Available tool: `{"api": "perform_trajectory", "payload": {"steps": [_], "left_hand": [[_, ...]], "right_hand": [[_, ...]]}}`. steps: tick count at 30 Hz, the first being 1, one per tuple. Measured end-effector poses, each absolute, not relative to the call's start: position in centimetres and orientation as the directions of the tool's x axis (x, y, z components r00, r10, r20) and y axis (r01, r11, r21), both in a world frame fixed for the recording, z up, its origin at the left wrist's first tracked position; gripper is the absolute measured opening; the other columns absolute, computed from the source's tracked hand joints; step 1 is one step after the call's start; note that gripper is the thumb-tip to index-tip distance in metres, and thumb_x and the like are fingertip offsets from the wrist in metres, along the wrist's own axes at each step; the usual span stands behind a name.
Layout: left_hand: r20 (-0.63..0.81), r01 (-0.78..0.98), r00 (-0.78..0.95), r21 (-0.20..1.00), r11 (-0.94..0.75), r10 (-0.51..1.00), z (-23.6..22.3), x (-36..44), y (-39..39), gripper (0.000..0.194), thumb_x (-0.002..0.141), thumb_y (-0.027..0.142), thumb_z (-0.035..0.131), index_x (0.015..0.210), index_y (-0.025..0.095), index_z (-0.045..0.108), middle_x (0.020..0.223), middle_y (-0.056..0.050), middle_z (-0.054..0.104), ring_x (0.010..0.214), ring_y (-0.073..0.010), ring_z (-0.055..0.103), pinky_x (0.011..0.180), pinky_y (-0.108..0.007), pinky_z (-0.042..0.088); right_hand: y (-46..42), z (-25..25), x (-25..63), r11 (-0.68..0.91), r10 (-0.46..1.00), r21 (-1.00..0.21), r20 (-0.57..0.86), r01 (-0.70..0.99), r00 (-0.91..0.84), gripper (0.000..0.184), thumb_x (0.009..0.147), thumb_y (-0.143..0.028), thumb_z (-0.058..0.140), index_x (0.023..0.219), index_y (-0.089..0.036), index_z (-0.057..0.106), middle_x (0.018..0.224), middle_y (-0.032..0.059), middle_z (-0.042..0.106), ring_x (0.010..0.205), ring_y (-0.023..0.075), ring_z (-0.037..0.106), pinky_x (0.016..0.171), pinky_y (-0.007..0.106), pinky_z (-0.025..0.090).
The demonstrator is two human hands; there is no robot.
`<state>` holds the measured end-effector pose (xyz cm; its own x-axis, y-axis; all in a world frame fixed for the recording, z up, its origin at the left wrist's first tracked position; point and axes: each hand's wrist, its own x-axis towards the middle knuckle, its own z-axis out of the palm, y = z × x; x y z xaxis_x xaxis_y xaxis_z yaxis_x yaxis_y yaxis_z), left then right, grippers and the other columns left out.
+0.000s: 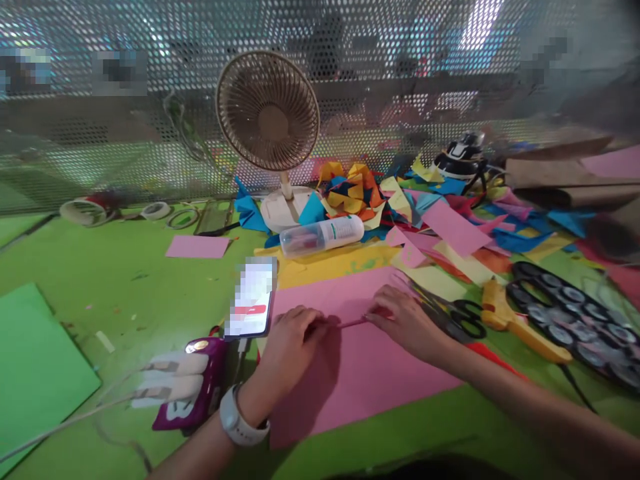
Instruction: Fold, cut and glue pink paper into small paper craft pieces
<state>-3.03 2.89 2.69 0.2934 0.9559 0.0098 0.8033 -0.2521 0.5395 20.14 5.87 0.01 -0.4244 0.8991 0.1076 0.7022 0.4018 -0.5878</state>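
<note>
Over a large pink paper sheet (pixel 380 380), a thin pink paper strip (pixel 353 323) runs between my two hands. My left hand (pixel 295 343), with a white watch on the wrist, has its fingers closed at the strip's left end. The fingertips of my right hand (pixel 403 320) pinch the right end. The strip looks narrow, folded or rolled; I cannot tell which. Black-handled scissors (pixel 467 320) lie just right of my right hand. A lit phone (pixel 253 297) rests beside the sheet's left edge.
Behind the sheet lie a clear bottle (pixel 323 235) and a heap of coloured paper pieces (pixel 355 193). A fan (pixel 270 120) stands farther back. At right are a yellow glue gun (pixel 520 327) and a black tray (pixel 575 313); at left, a purple power bank (pixel 193 393) with cables and green paper (pixel 43 373).
</note>
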Motion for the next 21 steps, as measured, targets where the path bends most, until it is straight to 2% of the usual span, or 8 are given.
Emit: {"api": "perform_trajectory", "payload": {"steps": [2, 4, 7, 8, 10, 12, 17, 21], "left_hand": [[0.037, 0.854, 0.293, 0.438, -0.279, 0.955, 2.6, -2.6, 2.4, 0.018, 0.089, 0.019, 0.047, 0.098, 0.022, 0.063, 0.091, -0.003, 0.066, 0.085, -0.0205, 0.061, 0.078, -0.038, 0.047], [0.117, 0.885, 0.363, 0.267, -0.381, 0.925, 2.0, -1.8, 1.5, 0.033, 0.089, 0.011, 0.039, 0.113, 0.022, 0.059, 0.101, -0.006, 0.066, 0.094, -0.0231, 0.06, 0.089, -0.046, 0.041], [0.212, 0.813, 0.547, 0.098, -0.574, 0.81, 0.8, -0.3, 0.1, 0.043, 0.091, 0.014, 0.033, 0.134, 0.013, 0.041, 0.135, -0.012, 0.048, 0.124, -0.0257, 0.043, 0.107, -0.051, 0.019], [0.219, 0.805, 0.558, 0.092, -0.586, 0.8, 0.4, 0.1, -0.2, 0.045, 0.093, 0.023, 0.033, 0.136, 0.011, 0.037, 0.139, -0.013, 0.043, 0.128, -0.0257, 0.038, 0.109, -0.049, 0.016], [0.181, 0.81, 0.548, 0.128, -0.572, 0.817, -0.1, 0.7, -0.6, 0.062, 0.092, 0.047, 0.034, 0.141, 0.009, 0.027, 0.145, -0.014, 0.033, 0.134, -0.0272, 0.027, 0.111, -0.049, 0.012], [0.149, 0.802, 0.552, 0.175, -0.571, 0.82, -0.3, 0.9, -0.6, 0.075, 0.088, 0.06, 0.032, 0.143, 0.01, 0.022, 0.147, -0.014, 0.027, 0.137, -0.0277, 0.019, 0.112, -0.049, 0.01], [0.099, 0.781, 0.563, 0.261, -0.567, 0.82, 0.1, 0.4, -0.3, 0.077, 0.087, 0.064, 0.03, 0.143, 0.013, 0.023, 0.149, -0.014, 0.024, 0.139, -0.0274, 0.013, 0.112, -0.05, 0.012], [0.093, 0.766, 0.581, 0.273, -0.582, 0.809, 0.3, 0.2, -0.3, 0.076, 0.087, 0.065, 0.028, 0.142, 0.012, 0.024, 0.148, -0.015, 0.024, 0.139, -0.0271, 0.013, 0.111, -0.05, 0.015]], "right_hand": [[5.8, -0.2, 20.1, 0.378, 0.909, -0.59, 0.092, 0.713, -0.406, 0.013, 0.086, -0.027, 0.058, 0.075, -0.019, 0.059, 0.083, 0.0023, 0.058, 0.079, 0.0173, 0.054, 0.072, 0.031, 0.039], [5.6, -0.2, 19.9, 0.375, 0.912, -0.57, 0.086, 0.731, -0.4, 0.012, 0.086, -0.026, 0.057, 0.076, -0.02, 0.059, 0.083, 0.0021, 0.058, 0.08, 0.0177, 0.054, 0.072, 0.032, 0.038], [5.3, 0.0, 19.7, 0.381, 0.914, -0.529, 0.09, 0.758, -0.396, 0.012, 0.087, -0.026, 0.055, 0.077, -0.02, 0.058, 0.085, 0.0019, 0.058, 0.084, 0.0188, 0.054, 0.075, 0.034, 0.037], [5.2, 0.0, 19.7, 0.381, 0.914, -0.522, 0.091, 0.763, -0.394, 0.013, 0.087, -0.026, 0.054, 0.077, -0.021, 0.058, 0.085, 0.0017, 0.058, 0.084, 0.0189, 0.054, 0.076, 0.034, 0.036], [5.1, 0.0, 19.6, 0.377, 0.916, -0.519, 0.088, 0.767, -0.391, 0.013, 0.087, -0.027, 0.054, 0.076, -0.021, 0.057, 0.084, 0.0012, 0.058, 0.084, 0.0187, 0.054, 0.076, 0.035, 0.036], [5.2, -0.1, 19.7, 0.378, 0.915, -0.523, 0.084, 0.764, -0.395, 0.013, 0.087, -0.027, 0.054, 0.076, -0.022, 0.057, 0.084, 0.0011, 0.059, 0.082, 0.0184, 0.055, 0.075, 0.034, 0.037], [5.6, -0.5, 19.9, 0.388, 0.906, -0.529, 0.071, 0.754, -0.417, 0.01, 0.085, -0.025, 0.053, 0.076, -0.022, 0.056, 0.083, 0.002, 0.059, 0.078, 0.0181, 0.055, 0.072, 0.033, 0.041], [5.5, -0.4, 19.9, 0.386, 0.908, -0.52, 0.069, 0.762, -0.413, 0.012, 0.086, -0.026, 0.051, 0.075, -0.022, 0.054, 0.083, 0.0024, 0.058, 0.077, 0.0181, 0.055, 0.07, 0.033, 0.042]]}}
